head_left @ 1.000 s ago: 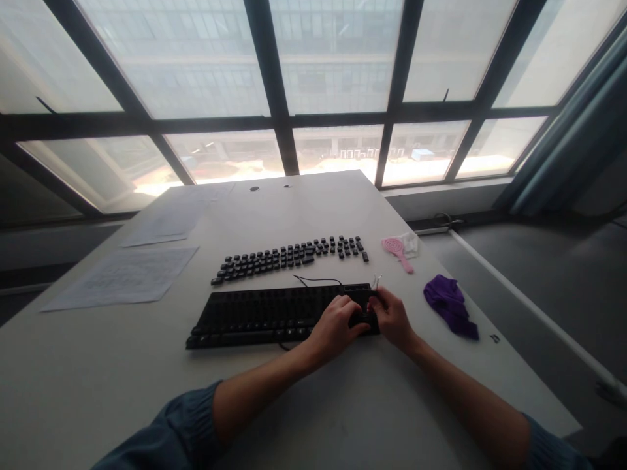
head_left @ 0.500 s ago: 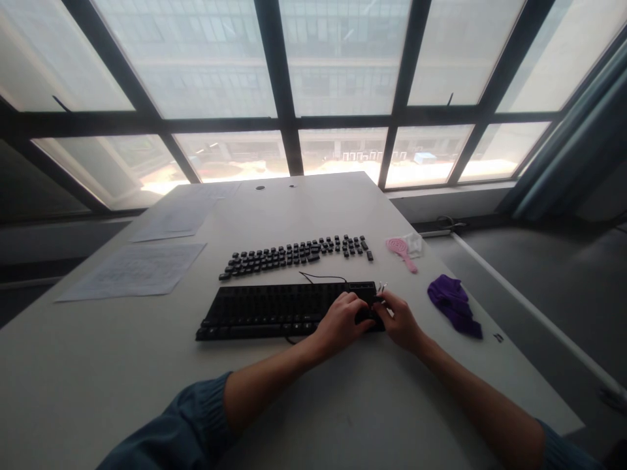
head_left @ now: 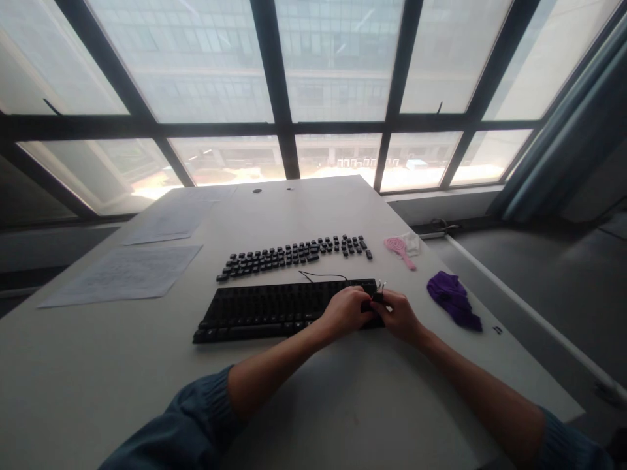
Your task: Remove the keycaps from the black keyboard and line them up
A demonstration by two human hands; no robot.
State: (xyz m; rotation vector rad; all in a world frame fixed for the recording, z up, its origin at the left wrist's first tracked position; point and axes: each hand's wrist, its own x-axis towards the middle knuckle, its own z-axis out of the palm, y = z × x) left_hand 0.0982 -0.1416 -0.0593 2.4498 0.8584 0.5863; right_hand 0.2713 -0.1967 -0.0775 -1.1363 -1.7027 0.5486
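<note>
Black plastic makes up the keyboard (head_left: 267, 307), which lies on the table (head_left: 313, 405) with both hands at its three o'clock end. The right hand (head_left: 402, 317) has thumb and forefinger pinched together on a wire (head_left: 385, 285), a dark piece (head_left: 377, 297) at the tips; the left hand (head_left: 344, 310) curls its fingers nearly closed beside it, but I cannot tell whether they grip it too. Loose keys (head_left: 294, 253) lie at twelve o'clock from the keyboard. A slack or lopsided pinch could let the piece drop, a hard sideways pull might bend the wire, and a wrist swung toward twelve could scatter the keys.
</note>
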